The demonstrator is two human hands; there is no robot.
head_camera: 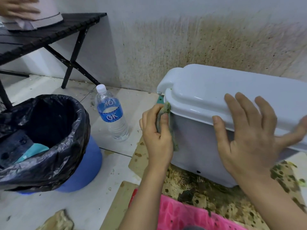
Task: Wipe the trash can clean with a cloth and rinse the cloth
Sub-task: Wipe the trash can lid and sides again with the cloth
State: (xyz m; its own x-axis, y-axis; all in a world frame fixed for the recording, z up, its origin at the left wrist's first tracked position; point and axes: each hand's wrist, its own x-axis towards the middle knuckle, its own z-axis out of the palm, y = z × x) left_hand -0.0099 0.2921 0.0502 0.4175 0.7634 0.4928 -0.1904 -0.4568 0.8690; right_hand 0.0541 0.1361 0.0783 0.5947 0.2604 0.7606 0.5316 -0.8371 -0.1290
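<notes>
- Smearing looked the main risk: the cloth [166, 109] was green with grime and, unrinsed, could spread dirt over the trash can [197, 146].
- The can sat on soiled cardboard [214, 195] by the wall and might slide if the bracing slipped.
- Left hand [156, 136] gripped the cloth against the can's left corner under the lid [224, 83]; right hand [249, 140] pressed the lid, fingers straight and spread.

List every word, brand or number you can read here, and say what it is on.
"OK": white letters on the blue label of the water bottle.
"OK" again, reversed, seen through the bottle from the label's far side.
The trash can shows no text.
</notes>
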